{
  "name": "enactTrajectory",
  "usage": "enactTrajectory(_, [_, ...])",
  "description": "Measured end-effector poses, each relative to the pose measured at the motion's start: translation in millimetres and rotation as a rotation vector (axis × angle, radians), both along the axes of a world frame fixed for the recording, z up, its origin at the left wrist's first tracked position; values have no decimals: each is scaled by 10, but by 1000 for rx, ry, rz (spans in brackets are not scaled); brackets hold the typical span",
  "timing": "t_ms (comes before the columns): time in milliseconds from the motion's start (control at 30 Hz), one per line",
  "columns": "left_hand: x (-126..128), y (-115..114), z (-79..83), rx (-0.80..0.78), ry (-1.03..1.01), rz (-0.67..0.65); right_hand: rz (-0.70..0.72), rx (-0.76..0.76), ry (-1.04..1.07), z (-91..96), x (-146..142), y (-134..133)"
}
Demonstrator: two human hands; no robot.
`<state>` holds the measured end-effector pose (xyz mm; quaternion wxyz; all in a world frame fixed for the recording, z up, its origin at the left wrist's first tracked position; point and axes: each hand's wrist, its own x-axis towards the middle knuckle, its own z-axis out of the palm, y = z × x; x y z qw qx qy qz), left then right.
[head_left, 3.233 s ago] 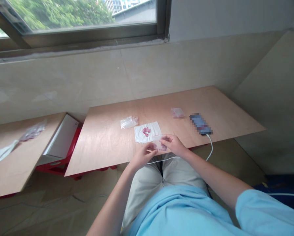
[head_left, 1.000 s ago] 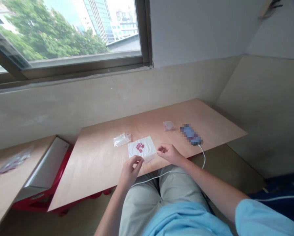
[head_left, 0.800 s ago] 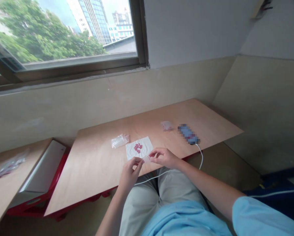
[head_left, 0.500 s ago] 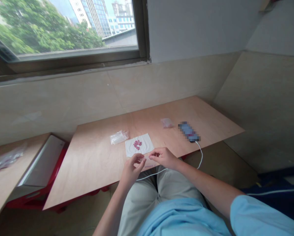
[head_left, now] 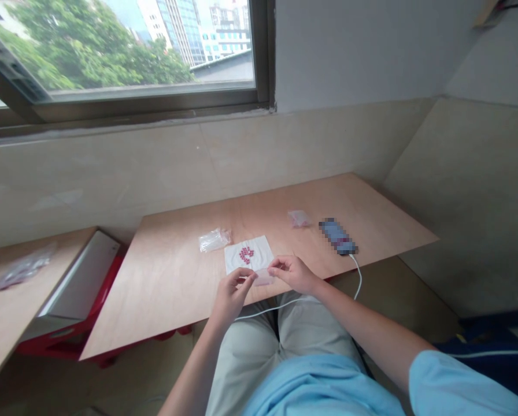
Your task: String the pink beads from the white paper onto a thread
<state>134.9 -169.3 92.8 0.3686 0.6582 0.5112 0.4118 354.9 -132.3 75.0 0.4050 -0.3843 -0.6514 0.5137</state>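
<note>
A small clear plastic bag (head_left: 264, 277) is stretched between my two hands at the table's front edge. My left hand (head_left: 235, 286) pinches its left top corner between thumb and fingertips. On the other side, my right hand (head_left: 294, 274) pinches the right corner. Just beyond the hands lies a white sheet (head_left: 262, 249), perhaps tissue or paper, partly hidden by them. Several small dark pink beads (head_left: 245, 254) sit in a loose cluster on that sheet.
Clear plastic bags (head_left: 214, 240) lie left of the sheet, and a small bag with pinkish contents (head_left: 299, 218) lies behind right. A blurred-out phone (head_left: 337, 236) has a white cable (head_left: 358, 277) running off the edge. Another table (head_left: 11, 289) stands left.
My fingers have closed on the corners of the small bag, which now shows spread flat between them. The whole view has shifted slightly; the beads have not moved on the sheet.
</note>
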Motion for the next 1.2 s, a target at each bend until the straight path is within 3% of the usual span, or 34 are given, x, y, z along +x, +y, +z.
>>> enactTrajectory(333, [56,-50,-13,-151,-275,35,-82,-105,96,-168,-98,-28])
enactTrajectory(500, [89,-51,-58,-213,-384,49,64,-134,117,-257,-198,-108])
enactTrajectory(567, [81,-46,-57,-216,-386,68,-10,-86,60,-215,-118,51])
enactTrajectory(700, [38,-42,-62,-223,-335,114,-463,5,39,46,300,774])
enactTrajectory(767, [20,-41,-77,-228,-313,108,-659,60,-72,198,543,1155])
enactTrajectory(900, [-8,-29,-109,-241,-269,85,-732,89,-220,261,841,1513])
enactTrajectory(1067, [-76,7,-150,-188,-52,34,-785,233,-404,-140,865,1307])
enactTrajectory(1200, [-180,94,-190,-111,97,10,-600,358,-469,-309,812,1048])
